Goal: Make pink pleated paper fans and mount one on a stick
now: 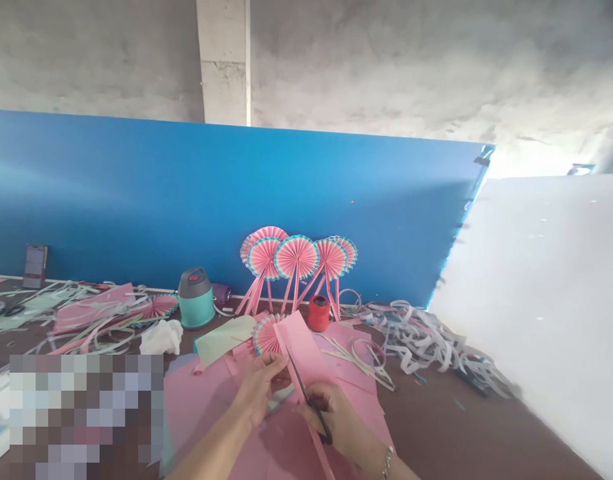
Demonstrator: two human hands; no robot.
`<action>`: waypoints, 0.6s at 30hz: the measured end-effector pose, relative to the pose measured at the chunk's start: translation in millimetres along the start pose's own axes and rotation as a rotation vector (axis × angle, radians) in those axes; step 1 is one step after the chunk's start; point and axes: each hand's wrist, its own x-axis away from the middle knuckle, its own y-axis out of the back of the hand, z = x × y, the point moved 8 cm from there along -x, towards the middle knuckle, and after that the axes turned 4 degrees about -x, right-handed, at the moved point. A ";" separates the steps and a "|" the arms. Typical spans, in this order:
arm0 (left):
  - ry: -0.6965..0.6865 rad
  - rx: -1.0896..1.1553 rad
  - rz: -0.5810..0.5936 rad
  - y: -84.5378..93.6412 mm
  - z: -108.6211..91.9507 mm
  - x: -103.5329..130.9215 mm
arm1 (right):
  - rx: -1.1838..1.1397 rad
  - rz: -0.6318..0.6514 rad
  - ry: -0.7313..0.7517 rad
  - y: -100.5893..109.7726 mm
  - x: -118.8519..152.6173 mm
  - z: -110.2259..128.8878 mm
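Note:
My right hand (331, 413) is closed around the handles of dark scissors (299, 377). Their blades lie along a pink paper sheet (304, 343), near its left edge. With its fingers pinched, my left hand (266, 383) grips that same sheet at its left side. A narrow pink strip runs down below the scissors. Just beyond my left hand lies a pleated paper fan (267, 333) with a blue-green rim, partly covered by the sheet. Under both hands spread several loose pink papers (201, 413).
Several finished pink fans (296, 257) lean against a blue partition (136, 193). Before them stands a red thread spool (318, 313). A teal and grey device (195, 300) is at the left. Curled paper scraps (406, 337) pile up right; a phone (35, 267) leans far left.

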 end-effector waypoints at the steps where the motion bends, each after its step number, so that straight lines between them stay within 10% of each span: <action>1: 0.003 -0.002 0.001 -0.1 0.1 0.2 | -0.002 -0.002 -0.006 0.0 0.2 -0.6; 18: -0.035 0.022 -0.039 6.5 -10.5 -1.6 | -0.005 0.027 -0.035 -4.2 1.7 -2.6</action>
